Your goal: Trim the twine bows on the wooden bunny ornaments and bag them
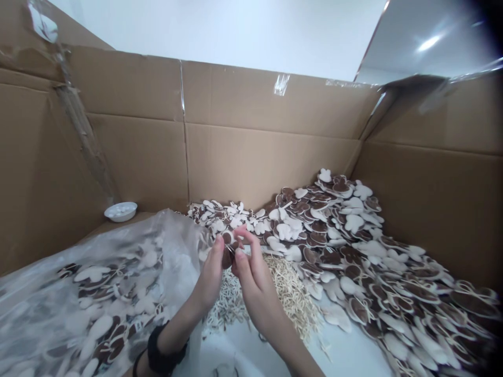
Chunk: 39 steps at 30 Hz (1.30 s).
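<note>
My left hand (212, 273) pinches a small brown felt piece with a pale edge (227, 257), thumb on its face. A thin light cord (231, 248) crosses the piece towards my right hand (251, 272). The right thumb and fingers are curled close against the piece's right side, around the cord; their exact grip is partly hidden. Below the hands lie a heap of cream cord bits (296, 293) and a heap of small greyish-white bits (227, 303). A dark band (163, 348) circles the left wrist.
Tall cardboard walls (271, 157) enclose the white work surface (334, 348). A big pile of brown and white felt shapes (353, 256) slopes along the right and back. A clear plastic bag (176, 262) with similar shapes covers the left. A white bowl (121, 212) stands in the back-left corner.
</note>
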Each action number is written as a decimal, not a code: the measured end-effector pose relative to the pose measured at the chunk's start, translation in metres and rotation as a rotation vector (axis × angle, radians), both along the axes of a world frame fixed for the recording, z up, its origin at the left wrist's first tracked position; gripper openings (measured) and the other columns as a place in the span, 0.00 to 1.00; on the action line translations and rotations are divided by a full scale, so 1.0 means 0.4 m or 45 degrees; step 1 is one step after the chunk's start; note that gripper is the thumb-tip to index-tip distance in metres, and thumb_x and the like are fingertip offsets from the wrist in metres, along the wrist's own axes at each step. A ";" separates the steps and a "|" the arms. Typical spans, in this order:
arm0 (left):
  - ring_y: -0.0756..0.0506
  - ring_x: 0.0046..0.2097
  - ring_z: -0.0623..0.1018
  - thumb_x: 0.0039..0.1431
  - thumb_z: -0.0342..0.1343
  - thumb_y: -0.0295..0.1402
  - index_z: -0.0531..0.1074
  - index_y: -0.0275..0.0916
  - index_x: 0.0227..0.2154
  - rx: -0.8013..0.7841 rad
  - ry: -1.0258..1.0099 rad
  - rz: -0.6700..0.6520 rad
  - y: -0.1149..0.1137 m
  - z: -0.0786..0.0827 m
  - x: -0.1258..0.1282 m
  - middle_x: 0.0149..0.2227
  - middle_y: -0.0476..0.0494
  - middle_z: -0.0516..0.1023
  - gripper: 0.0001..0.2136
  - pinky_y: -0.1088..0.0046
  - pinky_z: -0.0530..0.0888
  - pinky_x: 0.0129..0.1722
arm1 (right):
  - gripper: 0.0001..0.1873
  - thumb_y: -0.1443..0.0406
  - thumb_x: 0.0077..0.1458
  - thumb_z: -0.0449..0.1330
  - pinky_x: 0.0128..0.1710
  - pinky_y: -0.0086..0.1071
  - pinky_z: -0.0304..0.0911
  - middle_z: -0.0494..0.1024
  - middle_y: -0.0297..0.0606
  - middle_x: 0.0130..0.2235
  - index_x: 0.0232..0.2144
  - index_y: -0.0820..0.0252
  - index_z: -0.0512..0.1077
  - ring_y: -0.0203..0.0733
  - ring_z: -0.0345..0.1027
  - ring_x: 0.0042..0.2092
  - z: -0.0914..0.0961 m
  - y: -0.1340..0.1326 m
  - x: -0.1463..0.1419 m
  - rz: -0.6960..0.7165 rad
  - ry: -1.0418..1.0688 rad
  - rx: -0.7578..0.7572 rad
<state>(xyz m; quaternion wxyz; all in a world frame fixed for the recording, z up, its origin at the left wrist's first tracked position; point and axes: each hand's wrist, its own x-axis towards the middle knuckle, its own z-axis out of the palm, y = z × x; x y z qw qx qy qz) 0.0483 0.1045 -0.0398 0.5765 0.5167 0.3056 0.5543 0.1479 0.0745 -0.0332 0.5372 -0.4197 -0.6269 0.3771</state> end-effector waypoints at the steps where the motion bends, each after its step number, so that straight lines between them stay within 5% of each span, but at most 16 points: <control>1: 0.41 0.64 0.60 0.66 0.39 0.47 0.69 0.42 0.55 -0.001 -0.022 0.001 -0.002 -0.002 0.004 0.59 0.44 0.68 0.23 0.64 0.58 0.62 | 0.16 0.54 0.65 0.45 0.36 0.33 0.62 0.70 0.37 0.38 0.53 0.48 0.58 0.40 0.65 0.36 -0.002 0.002 0.000 0.007 0.068 -0.020; 4: 0.41 0.63 0.61 0.66 0.39 0.48 0.70 0.40 0.54 0.007 -0.050 0.032 -0.007 -0.006 0.013 0.58 0.42 0.70 0.24 0.64 0.55 0.63 | 0.14 0.53 0.63 0.48 0.23 0.26 0.52 0.60 0.28 0.25 0.48 0.49 0.60 0.35 0.55 0.24 -0.002 0.007 -0.004 0.055 0.267 -0.123; 8: 0.42 0.64 0.60 0.66 0.39 0.47 0.69 0.39 0.54 0.048 -0.037 0.063 -0.011 -0.010 0.017 0.57 0.41 0.70 0.24 0.64 0.52 0.65 | 0.14 0.51 0.61 0.51 0.17 0.24 0.38 0.50 0.24 0.21 0.43 0.51 0.61 0.32 0.43 0.21 0.005 0.009 -0.012 0.077 0.455 -0.187; 18: 0.42 0.65 0.57 0.66 0.37 0.46 0.64 0.38 0.57 0.160 0.068 0.133 -0.003 -0.038 0.026 0.62 0.40 0.63 0.25 0.65 0.51 0.65 | 0.18 0.49 0.58 0.54 0.16 0.23 0.36 0.53 0.22 0.19 0.42 0.53 0.58 0.30 0.41 0.19 -0.008 0.029 -0.016 0.139 0.490 -0.098; 28: 0.43 0.66 0.54 0.67 0.37 0.42 0.68 0.42 0.55 0.120 -0.009 -0.042 -0.025 0.004 -0.006 0.62 0.48 0.64 0.21 0.66 0.48 0.65 | 0.15 0.52 0.59 0.55 0.17 0.23 0.36 0.55 0.22 0.18 0.40 0.53 0.59 0.30 0.41 0.19 0.004 0.005 -0.024 0.183 0.520 -0.065; 39: 0.43 0.67 0.51 0.67 0.36 0.44 0.68 0.44 0.55 0.176 0.148 0.058 -0.042 0.004 -0.014 0.62 0.49 0.63 0.22 0.64 0.44 0.66 | 0.13 0.53 0.61 0.54 0.18 0.23 0.37 0.55 0.22 0.19 0.41 0.53 0.59 0.30 0.41 0.20 0.008 -0.008 -0.020 0.248 0.504 -0.069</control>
